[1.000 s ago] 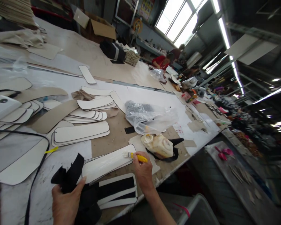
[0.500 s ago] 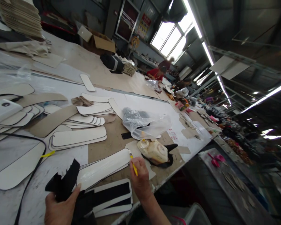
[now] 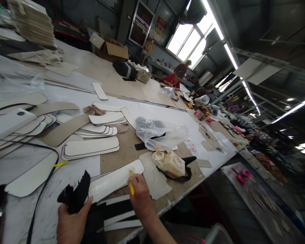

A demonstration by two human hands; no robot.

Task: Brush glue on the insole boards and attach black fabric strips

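My right hand (image 3: 140,198) is closed around a small yellow-handled brush (image 3: 131,185), whose tip meets a long white panel (image 3: 112,181) with rounded corners. A wet-looking shine covers part of that panel, and more panels lie beneath it. At its near end, my left hand (image 3: 72,222) grips a crumpled black fabric piece (image 3: 77,195) between thumb and fingers, with the thumb by the panel's edge. White panels with black strips (image 3: 118,209) lie below, partly behind my right wrist. A stained, cream-coloured plastic container (image 3: 170,164) lies to the right of the brush.
Stacked white panels (image 3: 91,147) and a white box-like device (image 3: 11,127) occupy the left side, with a black cord (image 3: 42,189) running past. A clear plastic bag (image 3: 160,134) lies beyond the container. The table edge (image 3: 173,203) runs along the right; people work farther back.
The brush in my right hand has moved left from the panel's far end, along its surface. My left hand keeps its grip on the black fabric. The view has shifted slightly.
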